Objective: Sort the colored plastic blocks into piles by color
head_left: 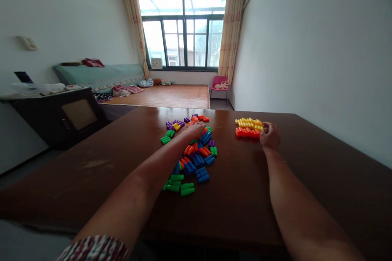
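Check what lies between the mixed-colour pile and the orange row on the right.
Nothing: the head view shows only bare brown tabletop between the mixed-colour pile and the orange row.

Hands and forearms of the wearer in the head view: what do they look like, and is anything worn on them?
Both the left hand and the right hand are ungloved, with bare forearms. A sleeve with a dark red, white and blackish streaked pattern ends on the left arm; none shows on the right. Rings are too small to tell.
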A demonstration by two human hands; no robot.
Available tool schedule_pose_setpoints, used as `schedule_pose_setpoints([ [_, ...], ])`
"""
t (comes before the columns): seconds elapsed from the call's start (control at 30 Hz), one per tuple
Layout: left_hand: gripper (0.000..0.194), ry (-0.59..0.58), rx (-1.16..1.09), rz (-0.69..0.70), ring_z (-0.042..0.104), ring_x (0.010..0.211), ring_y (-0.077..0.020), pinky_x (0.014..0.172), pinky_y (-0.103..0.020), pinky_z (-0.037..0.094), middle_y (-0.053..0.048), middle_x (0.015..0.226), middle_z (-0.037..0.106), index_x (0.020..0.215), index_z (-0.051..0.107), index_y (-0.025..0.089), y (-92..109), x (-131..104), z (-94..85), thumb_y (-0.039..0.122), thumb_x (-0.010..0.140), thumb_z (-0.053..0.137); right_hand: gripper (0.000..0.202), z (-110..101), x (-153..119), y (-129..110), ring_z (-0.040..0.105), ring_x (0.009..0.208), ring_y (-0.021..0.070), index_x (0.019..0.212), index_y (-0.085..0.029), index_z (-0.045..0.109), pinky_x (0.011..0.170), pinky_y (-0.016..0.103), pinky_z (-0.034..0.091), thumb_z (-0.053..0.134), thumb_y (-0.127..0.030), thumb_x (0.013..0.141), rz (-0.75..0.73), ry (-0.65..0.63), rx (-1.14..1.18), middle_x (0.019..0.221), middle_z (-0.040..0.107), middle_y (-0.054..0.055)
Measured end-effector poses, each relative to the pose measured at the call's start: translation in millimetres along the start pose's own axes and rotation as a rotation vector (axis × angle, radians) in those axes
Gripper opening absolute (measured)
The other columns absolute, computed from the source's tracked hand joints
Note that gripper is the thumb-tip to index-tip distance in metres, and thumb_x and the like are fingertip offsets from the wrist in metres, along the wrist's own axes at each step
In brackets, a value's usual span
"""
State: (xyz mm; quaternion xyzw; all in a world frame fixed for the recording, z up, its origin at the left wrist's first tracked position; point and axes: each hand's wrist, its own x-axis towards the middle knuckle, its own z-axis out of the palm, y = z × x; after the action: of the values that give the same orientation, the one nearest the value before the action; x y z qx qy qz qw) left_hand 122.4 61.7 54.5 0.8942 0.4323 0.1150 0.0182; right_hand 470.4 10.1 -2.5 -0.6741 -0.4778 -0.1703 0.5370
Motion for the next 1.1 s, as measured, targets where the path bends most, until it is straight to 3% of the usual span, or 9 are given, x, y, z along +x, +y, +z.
schedule_pose_setpoints([
  [0.2,0.036,0.068,-0.073,-0.11,0.064,0.094,-0.0271,0.081,-0.034,0.05,-0.012,0.102,0.069,0.103,0.07,0.016,-10.4,4.0,-1.3,0.015,0.068,0.068,0.037,-5.5,2.4,-11.7,0.058,0.091,0.0219,0.104,-0.016,0.065,0.088,0.036,0.045,0.037,-0.018,0.079,0.005,-0.003,0.027,0.1,0.065,0.011],
  [0.3,0.038,0.199,-0.403,-0.187,0.063,0.086,-0.0212,0.077,-0.031,0.05,-0.006,0.091,0.068,0.097,0.068,0.016,-13.3,0.7,-9.6,0.013,0.06,0.073,0.035,-5.8,2.2,-34.8,0.059,0.085,0.0207,0.104,-0.016,0.065,0.085,0.036,0.047,0.039,-0.024,0.083,-0.012,-0.064,0.095,0.103,0.065,0.012],
  [0.4,0.037,0.213,-0.823,-0.192,0.062,0.073,-0.0154,0.071,-0.029,0.051,-0.003,0.08,0.064,0.094,0.064,0.013,-4.2,-6.5,-13.6,0.022,0.061,0.078,0.034,-2.4,-5.9,-72.0,0.06,0.071,0.0176,0.107,-0.018,0.065,0.075,0.035,0.051,0.046,-0.038,0.087,-0.056,-0.369,0.3,0.097,0.068,0.009],
  [0.5,0.042,0.155,-1.054,-0.185,0.06,0.068,-0.0121,0.067,-0.027,0.05,-0.003,0.079,0.063,0.092,0.062,0.012,14.2,-16.3,-13.2,0.034,0.062,0.081,0.048,3.0,-23.5,-112.5,0.062,0.071,0.017,0.121,-0.023,0.06,0.069,0.032,0.053,0.064,-0.045,0.078,-0.156,-0.729,0.523,0.093,0.069,0.005],
  [0.63,0.048,0.107,-1.099,-0.164,0.058,0.065,-0.0104,0.063,-0.025,0.047,-0.001,0.075,0.06,0.088,0.061,0.011,35.1,-26.5,-12.5,0.04,0.058,0.084,0.05,8.7,-44.4,-146.6,0.062,0.076,0.0145,0.122,-0.026,0.061,0.069,0.029,0.053,0.069,-0.041,0.075,-0.306,-0.861,0.676,0.113,0.064,0.007],
  [0.7,0.049,0.074,-1.124,-0.138,0.059,0.068,-0.0113,0.065,-0.025,0.048,-0.002,0.077,0.062,0.089,0.062,0.011,38.2,-29.2,-13.4,0.043,0.059,0.083,0.044,9.3,-46.1,-150.2,0.061,0.073,0.0136,0.118,-0.024,0.064,0.068,0.029,0.052,0.066,-0.039,0.077,-0.319,-0.871,0.676,0.107,0.066,0.006],
  [0.87,0.057,0.059,-1.16,-0.194,0.064,0.083,-0.0169,0.074,-0.031,0.052,-0.008,0.093,0.067,0.103,0.063,0.014,19.8,-35.2,-24.7,0.048,0.061,0.081,0.042,-0.3,-20.3,-113.3,0.059,0.066,0.015,0.111,-0.019,0.065,0.063,0.029,0.051,0.064,-0.04,0.075,-0.117,-0.775,0.615,0.074,0.066,0.002],
  [1.0,0.057,0.197,-1.081,-0.249,0.065,0.091,-0.0212,0.077,-0.034,0.053,-0.009,0.1,0.069,0.103,0.066,0.015,-18.9,-55.7,-46.3,0.049,0.061,0.08,0.046,-15.8,10.2,-39.4,0.063,0.076,0.0172,0.108,-0.018,0.062,0.067,0.031,0.052,0.065,-0.043,0.069,0.221,-0.477,0.75,0.092,0.069,0.007],
  [1.1,0.057,0.293,-1.028,-0.311,0.066,0.09,-0.0227,0.076,-0.033,0.055,-0.008,0.098,0.071,0.1,0.069,0.016,-55.8,-87.3,-63.3,0.051,0.057,0.081,0.042,-25.3,23.1,16.6,0.062,0.069,0.0166,0.104,-0.014,0.063,0.062,0.029,0.052,0.06,-0.036,0.068,0.528,-0.304,0.525,0.085,0.069,0.007],
])
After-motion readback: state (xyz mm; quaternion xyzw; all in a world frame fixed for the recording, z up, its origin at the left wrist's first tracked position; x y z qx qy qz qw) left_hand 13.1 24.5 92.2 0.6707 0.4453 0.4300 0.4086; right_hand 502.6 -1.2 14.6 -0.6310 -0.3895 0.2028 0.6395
